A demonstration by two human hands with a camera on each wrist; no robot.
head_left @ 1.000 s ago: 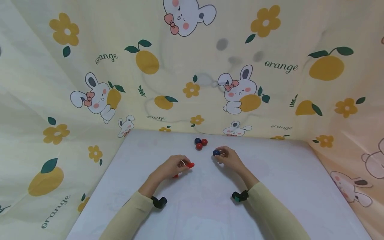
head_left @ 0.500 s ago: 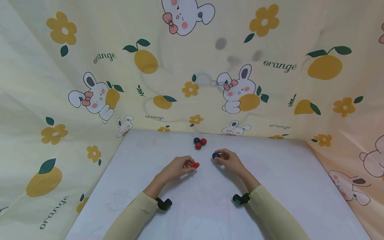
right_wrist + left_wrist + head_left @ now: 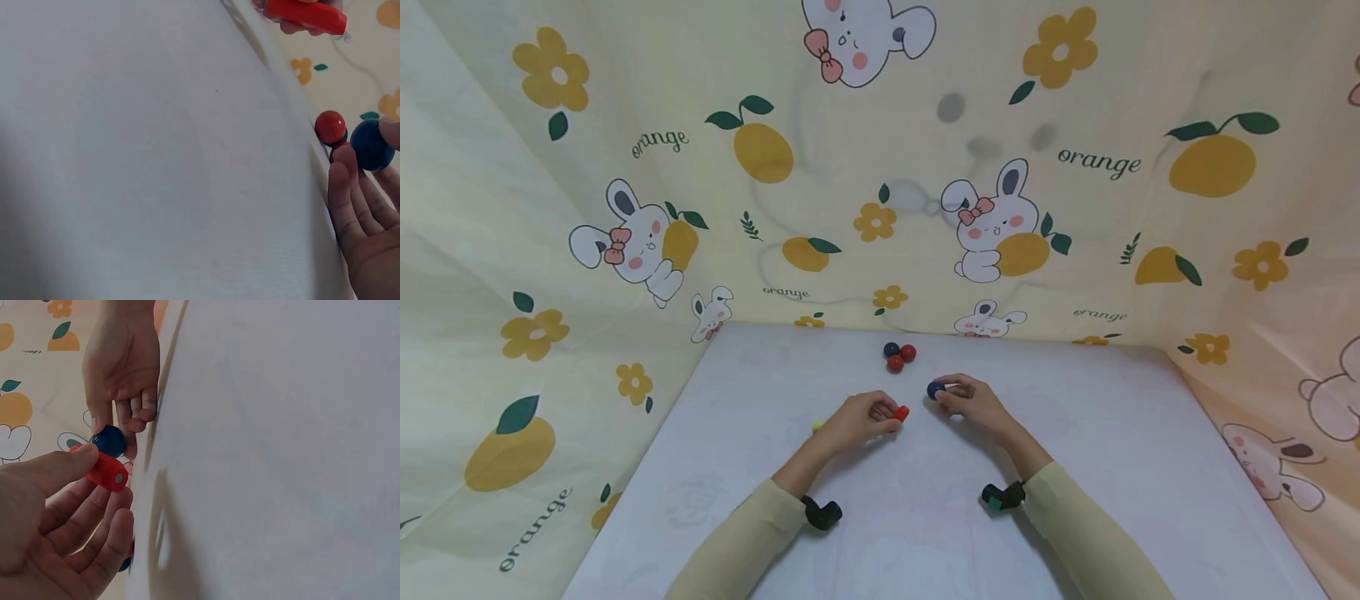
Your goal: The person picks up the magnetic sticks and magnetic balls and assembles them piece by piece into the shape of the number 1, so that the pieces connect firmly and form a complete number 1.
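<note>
My left hand [image 3: 859,421] pinches a short red rod [image 3: 901,413] between thumb and fingers. In the left wrist view the rod [image 3: 110,472] shows a small pale round disc in its end. My right hand [image 3: 973,402] holds a glossy dark blue ball [image 3: 936,390] by the fingertips, a short way right of the rod and slightly farther back. The ball [image 3: 109,442] overlaps the rod in the left wrist view. In the right wrist view, thumb and fingers grip the ball [image 3: 372,145] from the side, while the red rod [image 3: 306,15] is at the top edge.
Behind the hands, two red balls [image 3: 895,364] and another blue ball [image 3: 891,350] sit clustered on the white table [image 3: 1075,500]. A small yellow thing [image 3: 817,425] peeks out beside my left wrist, mostly hidden. A printed cloth [image 3: 820,192] hangs around the table.
My left hand has moved right with the red rod, closing in on the blue ball. The right hand has come slightly nearer. A yellow thing now shows; a red piece under the left hand is hidden.
</note>
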